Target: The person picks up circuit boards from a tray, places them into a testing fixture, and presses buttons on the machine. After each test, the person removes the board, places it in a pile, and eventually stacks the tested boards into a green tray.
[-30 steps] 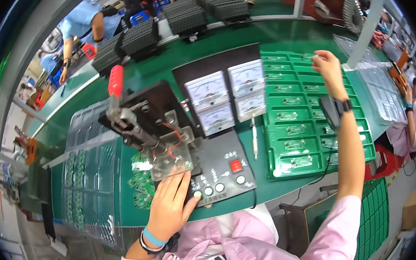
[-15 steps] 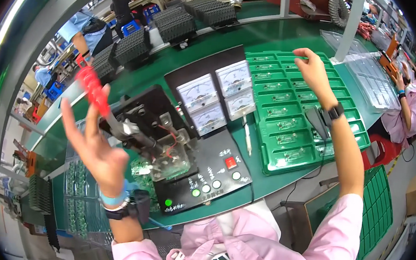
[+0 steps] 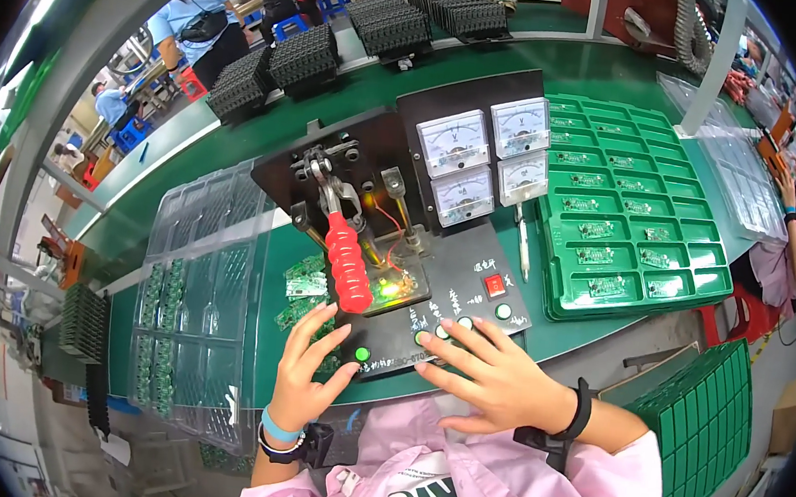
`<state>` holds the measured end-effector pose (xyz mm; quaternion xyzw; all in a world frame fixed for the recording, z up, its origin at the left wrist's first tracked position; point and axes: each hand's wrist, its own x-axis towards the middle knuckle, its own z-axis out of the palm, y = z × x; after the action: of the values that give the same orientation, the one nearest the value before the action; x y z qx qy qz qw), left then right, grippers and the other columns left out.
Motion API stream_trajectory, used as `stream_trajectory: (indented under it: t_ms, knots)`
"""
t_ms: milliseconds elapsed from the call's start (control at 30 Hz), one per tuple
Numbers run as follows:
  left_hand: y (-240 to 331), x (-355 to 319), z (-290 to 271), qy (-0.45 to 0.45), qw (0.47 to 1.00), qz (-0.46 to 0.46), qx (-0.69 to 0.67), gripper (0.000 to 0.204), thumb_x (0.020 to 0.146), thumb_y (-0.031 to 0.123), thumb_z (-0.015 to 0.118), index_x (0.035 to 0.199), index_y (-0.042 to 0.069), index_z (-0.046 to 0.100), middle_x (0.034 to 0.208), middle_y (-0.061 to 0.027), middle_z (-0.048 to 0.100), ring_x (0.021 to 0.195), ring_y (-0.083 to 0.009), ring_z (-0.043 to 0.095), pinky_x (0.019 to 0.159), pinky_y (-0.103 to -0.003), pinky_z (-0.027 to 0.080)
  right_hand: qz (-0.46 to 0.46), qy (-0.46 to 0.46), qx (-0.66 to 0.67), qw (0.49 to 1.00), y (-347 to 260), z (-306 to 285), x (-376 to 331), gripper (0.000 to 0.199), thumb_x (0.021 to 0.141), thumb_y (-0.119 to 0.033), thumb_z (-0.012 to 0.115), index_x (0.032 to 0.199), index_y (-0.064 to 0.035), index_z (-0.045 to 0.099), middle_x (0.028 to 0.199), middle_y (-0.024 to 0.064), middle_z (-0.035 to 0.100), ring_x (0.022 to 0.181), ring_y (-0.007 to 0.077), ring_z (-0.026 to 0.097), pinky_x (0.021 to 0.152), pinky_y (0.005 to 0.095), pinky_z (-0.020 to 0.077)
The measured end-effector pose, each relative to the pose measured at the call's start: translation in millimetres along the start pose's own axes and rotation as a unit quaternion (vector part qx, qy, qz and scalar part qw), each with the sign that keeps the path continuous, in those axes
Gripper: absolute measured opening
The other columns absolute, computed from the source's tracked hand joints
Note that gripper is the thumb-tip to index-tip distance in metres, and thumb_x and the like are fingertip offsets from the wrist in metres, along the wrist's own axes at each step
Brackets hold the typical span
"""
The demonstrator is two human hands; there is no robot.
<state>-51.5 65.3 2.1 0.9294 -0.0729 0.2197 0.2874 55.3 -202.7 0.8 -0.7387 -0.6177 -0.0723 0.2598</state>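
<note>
A black test fixture with a toggle clamp stands before me, its red ribbed handle (image 3: 349,265) swung down toward me. Below the clamp, a yellow-green light (image 3: 391,290) glows on the board seated there, mostly hidden by the handle. My left hand (image 3: 304,378) is open, fingers spread, just below the handle's end and left of a green button (image 3: 362,354). My right hand (image 3: 491,380) is open too, its fingertips at the row of round buttons on the black control panel (image 3: 472,264). Four analogue meters, several dials in all, include this one (image 3: 452,142) behind the panel.
Green trays (image 3: 644,199) holding small circuit boards stand at the right, a white pen (image 3: 522,245) beside them. Loose boards (image 3: 307,283) lie left of the fixture, near clear plastic trays (image 3: 209,298). Black racks (image 3: 389,22) line the back. A co-worker's hand (image 3: 785,178) shows far right.
The red handle has come down from its raised position, and my left hand has left it. My right hand has moved from above the green trays to the buttons. The light now glows.
</note>
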Motion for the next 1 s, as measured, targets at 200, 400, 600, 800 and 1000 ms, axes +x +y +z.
stream_trajectory:
  t_ms: [200,400,600,800,1000]
  knots:
    - [-18,-6,7,-0.036,0.999,0.009,-0.003,0.058,0.074,0.014,0.077,0.127,0.006,0.057,0.133,-0.0202,0.051,0.119,-0.0399,0.052,0.102,-0.047,0.041,0.002,0.141,-0.116,0.983,4,36,-17,0.057,0.083,-0.045,0.064,0.128,-0.0111,0.057,0.139,0.0066,0.053,0.124,0.0276,0.051,0.102,0.0465,0.0367]
    - [-10,19,8,0.040,0.998,0.030,0.039,0.069,0.071,0.028,0.083,0.129,0.008,0.053,0.139,-0.0188,0.041,0.127,-0.0406,0.041,0.104,-0.050,0.036,0.057,0.128,-0.075,0.987,6,46,-14,0.053,0.082,-0.039,0.066,0.125,-0.0089,0.059,0.136,0.0053,0.055,0.118,0.0212,0.055,0.102,0.0442,0.0370]
    - [-11,41,6,-0.081,0.993,0.018,0.089,0.092,0.065,0.040,0.085,0.141,0.012,0.043,0.140,-0.0214,0.038,0.130,-0.0422,0.034,0.106,-0.052,0.031,0.048,0.136,-0.068,0.987,9,43,-13,0.051,0.080,-0.035,0.068,0.123,-0.0082,0.061,0.133,0.0058,0.057,0.114,0.0220,0.057,0.098,0.0428,0.0398]
    - [-11,25,15,-0.051,0.995,0.011,0.083,0.075,0.072,0.040,0.080,0.133,0.007,0.049,0.143,-0.0217,0.034,0.128,-0.0432,0.034,0.106,-0.052,0.031,0.061,0.117,0.113,0.985,26,5,34,0.053,0.073,-0.027,0.076,0.119,-0.0070,0.062,0.123,0.0114,0.062,0.108,0.0254,0.060,0.085,0.0384,0.0486]
    - [4,-4,6,0.038,0.999,-0.003,0.037,0.068,0.078,0.025,0.077,0.136,0.008,0.046,0.145,-0.0232,0.031,0.129,-0.0431,0.034,0.105,-0.052,0.032,-0.303,0.440,-0.037,0.844,46,-80,197,0.054,0.069,-0.018,0.080,0.119,-0.0084,0.061,0.121,0.0150,0.060,0.103,0.0290,0.061,0.083,0.0377,0.0513]
